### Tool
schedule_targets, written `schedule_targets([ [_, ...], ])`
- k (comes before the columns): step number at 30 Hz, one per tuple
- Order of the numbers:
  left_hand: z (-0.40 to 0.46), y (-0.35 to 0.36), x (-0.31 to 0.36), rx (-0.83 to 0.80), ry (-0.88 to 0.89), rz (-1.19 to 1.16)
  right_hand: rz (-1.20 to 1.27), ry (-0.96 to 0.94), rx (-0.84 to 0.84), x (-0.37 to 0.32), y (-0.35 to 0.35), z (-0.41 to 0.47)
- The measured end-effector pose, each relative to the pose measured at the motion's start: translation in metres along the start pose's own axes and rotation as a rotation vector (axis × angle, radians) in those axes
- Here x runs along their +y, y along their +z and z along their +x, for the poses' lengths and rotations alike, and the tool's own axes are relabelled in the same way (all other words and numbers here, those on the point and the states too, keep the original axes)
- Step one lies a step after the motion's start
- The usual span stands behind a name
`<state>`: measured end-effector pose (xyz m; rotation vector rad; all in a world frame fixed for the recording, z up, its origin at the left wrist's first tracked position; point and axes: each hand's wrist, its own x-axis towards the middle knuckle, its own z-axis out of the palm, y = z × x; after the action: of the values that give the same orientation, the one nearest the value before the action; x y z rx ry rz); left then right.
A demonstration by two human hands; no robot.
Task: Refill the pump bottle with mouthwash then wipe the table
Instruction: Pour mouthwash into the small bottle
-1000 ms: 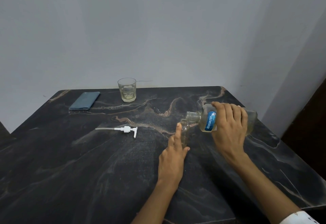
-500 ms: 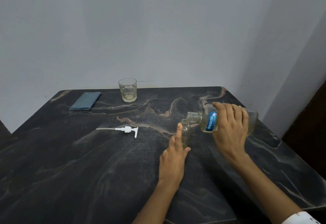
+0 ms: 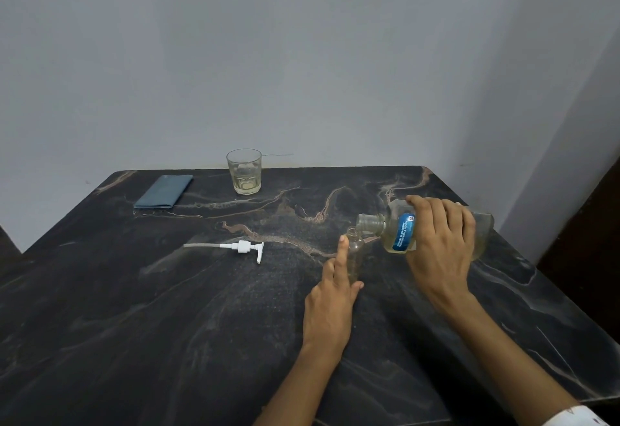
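Note:
A small clear pump bottle (image 3: 355, 251) stands upright and uncapped on the dark marble table (image 3: 167, 325). My left hand (image 3: 332, 294) holds it, index finger stretched up along its side. My right hand (image 3: 439, 244) grips a large clear mouthwash bottle (image 3: 399, 231) with a blue label and pale yellow liquid. This big bottle is tipped on its side, its open mouth just above the small bottle's neck. The white pump head (image 3: 241, 247) with its long tube lies on the table to the left.
A glass tumbler (image 3: 244, 171) with a little yellowish liquid stands near the far edge. A folded blue-grey cloth (image 3: 164, 192) lies at the far left. A grey wall runs behind the table, and the table's right edge drops off beside my right arm.
Both hands and both bottles stay almost still, with the mouthwash bottle kept tilted over the small bottle's neck.

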<state>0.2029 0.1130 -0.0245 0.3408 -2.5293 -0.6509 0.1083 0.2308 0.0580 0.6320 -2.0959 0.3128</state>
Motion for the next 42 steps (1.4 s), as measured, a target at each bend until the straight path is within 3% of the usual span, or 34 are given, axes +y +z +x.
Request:
schedule_targets([
  [42,-0.0005,0.0010,0.0005,0.026,-0.014,-0.018,-0.006,0.001,0.000,0.0006,0.0016,-0.0005],
])
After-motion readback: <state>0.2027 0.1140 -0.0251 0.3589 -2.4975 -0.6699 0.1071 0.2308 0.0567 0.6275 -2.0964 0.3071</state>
